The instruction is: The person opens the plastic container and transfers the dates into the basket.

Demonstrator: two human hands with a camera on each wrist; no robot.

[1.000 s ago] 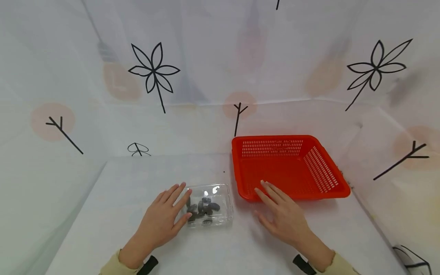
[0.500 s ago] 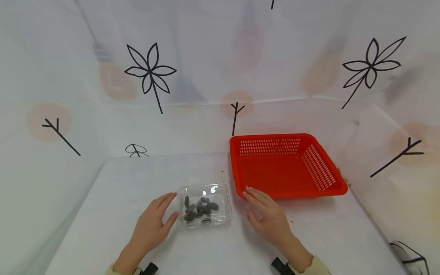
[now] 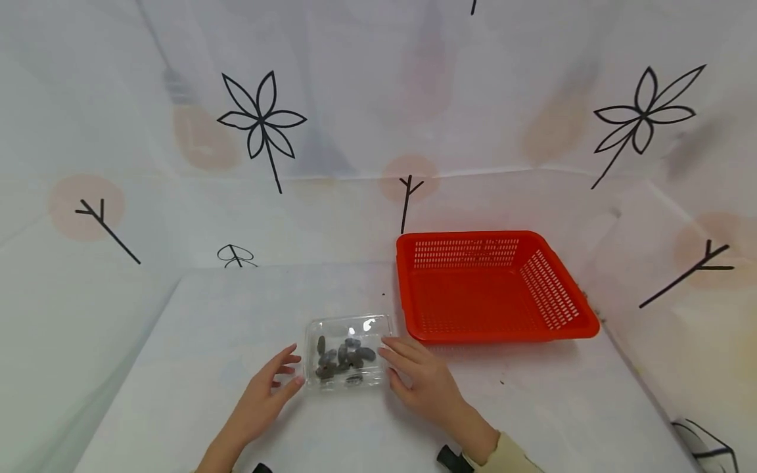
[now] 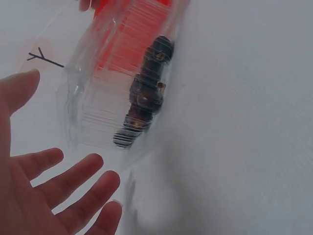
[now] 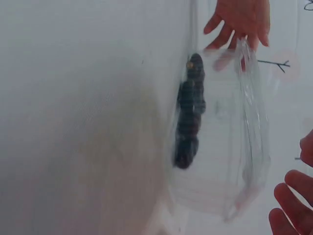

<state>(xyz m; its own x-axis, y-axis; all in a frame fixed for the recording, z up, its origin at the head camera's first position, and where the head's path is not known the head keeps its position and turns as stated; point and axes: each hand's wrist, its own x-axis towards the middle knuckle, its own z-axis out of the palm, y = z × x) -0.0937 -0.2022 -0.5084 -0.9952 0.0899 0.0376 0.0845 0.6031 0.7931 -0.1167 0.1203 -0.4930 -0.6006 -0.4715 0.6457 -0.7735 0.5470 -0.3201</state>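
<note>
A clear plastic box (image 3: 349,327) with several dark stone-like pieces (image 3: 353,359) inside stands on the white table in the head view. The left hand (image 3: 258,401) is at its left side, fingers spread and relaxed; in the left wrist view a gap shows between that hand (image 4: 63,196) and the box (image 4: 98,107). At the box's right side is the right hand (image 3: 427,384), fingers extended; whether its fingertips touch the rim cannot be told. In the right wrist view the fingers of the right hand (image 5: 293,196) hold nothing, beside the box (image 5: 220,127).
A red perforated basket (image 3: 473,302) stands on the table (image 3: 248,309), behind and to the right of the box. Printed cloth (image 3: 349,98) with plant drawings hangs behind and at the sides. Small dark specks lie on the table.
The right hand has moved left, from the basket's front edge to the box's right side. The left hand has drawn back from over the box to its left side. Box and basket stay put.
</note>
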